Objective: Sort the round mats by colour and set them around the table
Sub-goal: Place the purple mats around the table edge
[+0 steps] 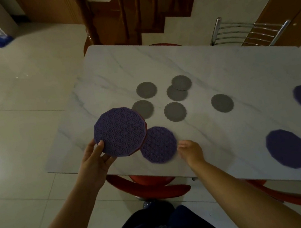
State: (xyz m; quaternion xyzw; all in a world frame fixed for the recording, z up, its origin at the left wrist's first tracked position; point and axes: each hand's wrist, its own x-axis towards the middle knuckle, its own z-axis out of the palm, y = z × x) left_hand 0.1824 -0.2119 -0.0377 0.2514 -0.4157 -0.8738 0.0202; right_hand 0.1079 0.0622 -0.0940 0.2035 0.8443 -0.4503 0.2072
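Six small grey scalloped mats [175,111] are lying mid-way on the white marble table [215,63]. The left hand [92,159] is gripping a purple patterned round mat [120,132] over the table's near-left corner. The right hand [191,151] is touching a second purple mat [158,144] lying flat there, and I cannot tell if it is gripping it.

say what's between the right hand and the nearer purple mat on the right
Only bare marble table, in the head view, between the right hand and that purple mat.

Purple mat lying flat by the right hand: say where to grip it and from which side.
Grip the purple mat at its right rim, coming from the right, beside the right hand. It lies flat and thin on the table, so probably lift the rim first, then pinch. The held mat in the left hand covers its upper-left edge.
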